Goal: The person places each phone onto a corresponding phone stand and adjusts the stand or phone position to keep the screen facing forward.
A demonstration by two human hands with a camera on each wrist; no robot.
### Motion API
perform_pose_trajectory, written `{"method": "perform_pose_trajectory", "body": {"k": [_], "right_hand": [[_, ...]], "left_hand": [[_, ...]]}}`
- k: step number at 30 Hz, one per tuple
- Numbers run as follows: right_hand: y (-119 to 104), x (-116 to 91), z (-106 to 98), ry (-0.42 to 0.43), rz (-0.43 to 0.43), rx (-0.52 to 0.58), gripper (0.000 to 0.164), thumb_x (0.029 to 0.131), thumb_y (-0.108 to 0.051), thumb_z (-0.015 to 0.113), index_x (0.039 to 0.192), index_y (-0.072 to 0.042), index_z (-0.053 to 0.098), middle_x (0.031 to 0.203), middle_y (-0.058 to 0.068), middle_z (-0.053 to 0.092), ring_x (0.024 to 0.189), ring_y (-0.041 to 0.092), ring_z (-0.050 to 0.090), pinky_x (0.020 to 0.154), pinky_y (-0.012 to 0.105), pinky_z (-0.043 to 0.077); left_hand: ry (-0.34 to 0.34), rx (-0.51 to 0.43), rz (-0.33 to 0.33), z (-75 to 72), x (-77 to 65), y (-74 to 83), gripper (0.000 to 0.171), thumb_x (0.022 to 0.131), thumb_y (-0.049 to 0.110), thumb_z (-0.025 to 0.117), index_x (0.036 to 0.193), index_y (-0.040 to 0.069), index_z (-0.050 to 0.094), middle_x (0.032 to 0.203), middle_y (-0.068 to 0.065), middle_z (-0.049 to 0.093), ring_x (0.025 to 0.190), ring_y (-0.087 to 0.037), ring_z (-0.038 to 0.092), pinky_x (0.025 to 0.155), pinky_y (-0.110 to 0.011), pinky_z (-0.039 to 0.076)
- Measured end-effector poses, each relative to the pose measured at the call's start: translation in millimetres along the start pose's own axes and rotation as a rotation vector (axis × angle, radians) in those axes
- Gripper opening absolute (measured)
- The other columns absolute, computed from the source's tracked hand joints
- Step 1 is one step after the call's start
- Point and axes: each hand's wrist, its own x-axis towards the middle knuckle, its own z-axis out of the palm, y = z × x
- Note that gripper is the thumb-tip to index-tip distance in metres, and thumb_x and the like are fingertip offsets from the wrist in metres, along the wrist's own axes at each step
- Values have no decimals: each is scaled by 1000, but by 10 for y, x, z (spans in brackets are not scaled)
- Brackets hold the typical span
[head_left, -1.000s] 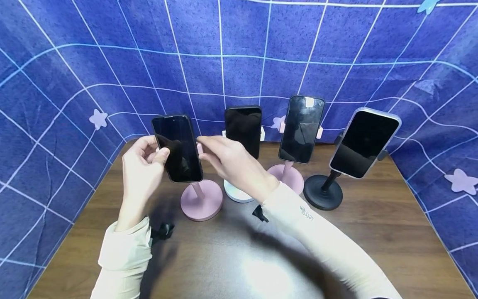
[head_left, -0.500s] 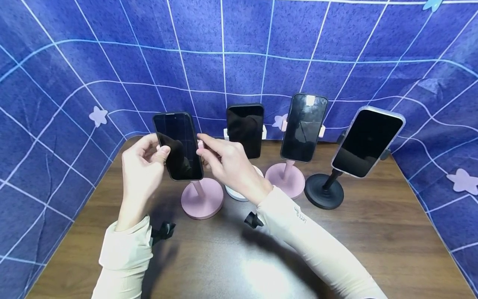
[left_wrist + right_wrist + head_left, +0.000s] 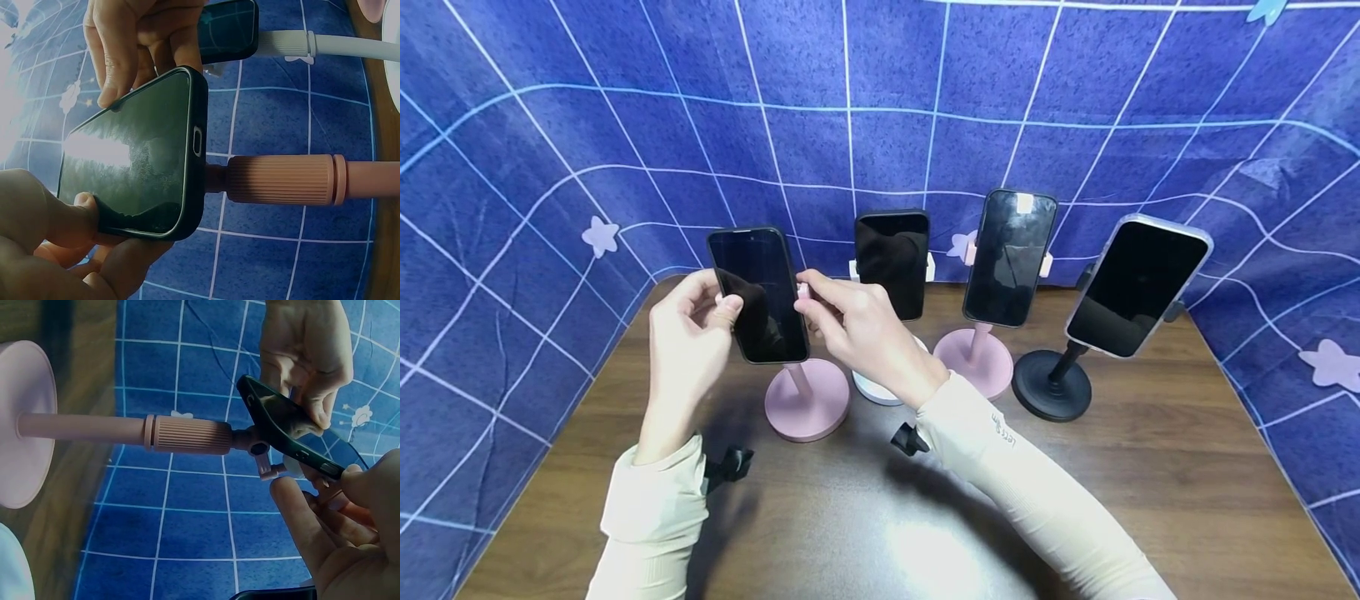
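A black-cased smartphone (image 3: pixel 760 292) stands tilted at the head of a pink phone stand (image 3: pixel 808 400). My left hand (image 3: pixel 688 333) grips the phone's left edge, its thumb lying on the dark screen and its other fingers behind. At the right edge my right hand (image 3: pixel 868 329) pinches the stand's small pink clamp arm (image 3: pixel 803 291) between thumb and forefinger. The left wrist view shows the phone's charging port (image 3: pixel 197 141) facing the stand's ribbed pink neck (image 3: pixel 281 180). Seen from the right wrist, the pink clamp bracket (image 3: pixel 269 467) sits behind the phone.
To the right, phones stand on a white stand (image 3: pixel 876 392), another pink stand (image 3: pixel 973 362) and a black stand (image 3: pixel 1052 385). The wooden table (image 3: pixel 1150 500) meets a blue grid-patterned cloth (image 3: pixel 887 142) at the back and sides. Black straps (image 3: pixel 727 464) hang at the wrists.
My right thumb and forefinger have shifted slightly at the clamp arm, showing more of its pink end between them. The left hand and phone have hardly moved.
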Motion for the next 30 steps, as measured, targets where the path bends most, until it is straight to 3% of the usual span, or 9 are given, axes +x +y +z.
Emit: {"method": "perform_pose_trajectory", "body": {"k": [16,24,30], "right_hand": [[-27,17,-22,-4,-4,-31,21,104,-11,61,119,1,67,77,1,67,67,6,63,69,15,52],[-52,20,-9,-1,92,-48,33,104,-12,60,133,3,65,98,9,75,73,10,68,81,19,56],[-95,24,2,45,198,-50,31,103,-11,63,132,-2,67,93,5,75,69,9,65,77,20,56]], "left_hand": [[1,-11,-7,5,-13,20,14,95,-4,65,108,-2,70,82,20,61,79,0,59,75,-12,45],[21,-38,0,33,-30,39,15,95,-4,65,110,-3,70,82,17,59,78,-1,58,76,-12,46],[36,-72,2,70,-78,67,19,96,0,66,115,-5,69,88,14,64,80,1,62,79,-11,50]]}}
